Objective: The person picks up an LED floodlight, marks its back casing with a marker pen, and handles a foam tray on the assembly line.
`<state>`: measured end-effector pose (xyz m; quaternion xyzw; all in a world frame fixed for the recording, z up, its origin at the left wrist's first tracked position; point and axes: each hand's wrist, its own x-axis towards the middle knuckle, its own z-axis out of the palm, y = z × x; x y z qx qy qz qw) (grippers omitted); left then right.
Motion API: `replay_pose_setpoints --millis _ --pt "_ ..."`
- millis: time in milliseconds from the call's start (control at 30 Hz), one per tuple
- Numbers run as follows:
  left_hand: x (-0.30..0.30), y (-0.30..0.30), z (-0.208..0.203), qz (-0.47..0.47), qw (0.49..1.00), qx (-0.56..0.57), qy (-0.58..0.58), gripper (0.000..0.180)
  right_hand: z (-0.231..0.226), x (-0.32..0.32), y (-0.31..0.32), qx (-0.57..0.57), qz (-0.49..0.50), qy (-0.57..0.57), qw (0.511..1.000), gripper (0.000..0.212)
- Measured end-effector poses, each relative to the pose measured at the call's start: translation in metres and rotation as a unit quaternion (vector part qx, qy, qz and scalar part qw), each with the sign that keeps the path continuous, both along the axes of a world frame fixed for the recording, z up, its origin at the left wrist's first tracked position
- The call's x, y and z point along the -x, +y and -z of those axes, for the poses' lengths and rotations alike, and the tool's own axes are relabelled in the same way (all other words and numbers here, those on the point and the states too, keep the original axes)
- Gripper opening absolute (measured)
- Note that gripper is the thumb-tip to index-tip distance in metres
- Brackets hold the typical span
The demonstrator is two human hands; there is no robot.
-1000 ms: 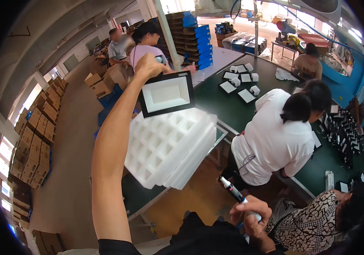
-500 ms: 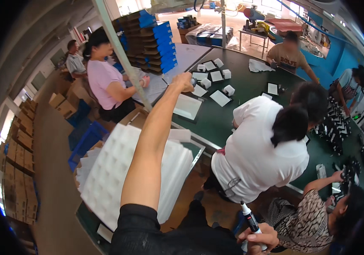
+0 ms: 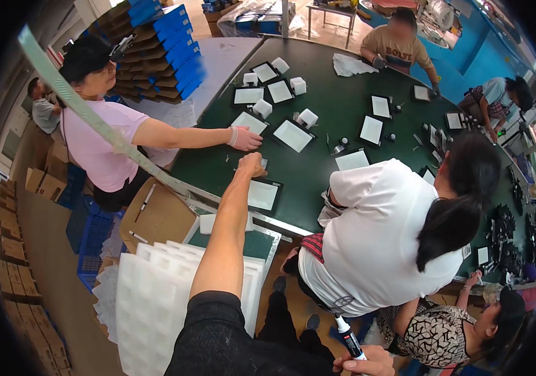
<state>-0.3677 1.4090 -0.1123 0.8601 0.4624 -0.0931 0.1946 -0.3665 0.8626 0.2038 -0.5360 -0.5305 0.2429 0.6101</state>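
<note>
My left arm stretches over the green table (image 3: 211, 156). The left hand (image 3: 252, 165) is closed around something small and greyish, mostly hidden by the fingers. Just below it lies a flat black-framed panel with a white face (image 3: 262, 194). Low in the view my right hand (image 3: 371, 363) grips a marker pen (image 3: 348, 336), a white-and-dark barrel with a black tip pointing up. Near my left hand, a co-worker's gloved hand (image 3: 245, 138) rests by another white-faced panel (image 3: 249, 123). Several similar panels, some with white foam blocks (image 3: 307, 118), lie farther back.
A co-worker in white (image 3: 381, 232) stands close on my right. Another in pink (image 3: 102, 135) is at the left, behind a slanted metal post (image 3: 80, 113). White foam trays (image 3: 155, 294) stack beside my arm, near an open cardboard box (image 3: 158, 213). Blue boxes (image 3: 174, 50) stack behind.
The view has shifted. My left hand has drawn back toward the near panel, still closed. The pink-clad co-worker now reaches across the table. My right hand keeps the marker pen.
</note>
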Motion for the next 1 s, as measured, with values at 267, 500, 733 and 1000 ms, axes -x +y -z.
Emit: replay_pose_setpoints --millis 267,500,733,1000 --pt "0.005 0.014 0.041 -0.022 0.999 0.034 -0.007 0.07 0.003 0.007 0.019 0.012 0.041 -0.003 0.999 0.026" --pt "0.059 0.086 -0.057 -0.023 0.987 -0.029 -0.159 0.066 -0.015 0.014 -0.005 -0.058 -0.01 0.022 0.998 0.026" --pt "0.115 -0.008 -0.279 -0.249 0.723 0.229 -0.602 0.056 -0.006 0.01 -0.072 -0.144 -0.083 0.017 0.986 0.025" --pt "0.209 -0.395 -0.405 -0.13 0.444 0.412 -0.785 0.046 0.026 0.02 -0.137 -0.137 -0.129 0.18 0.966 0.056"
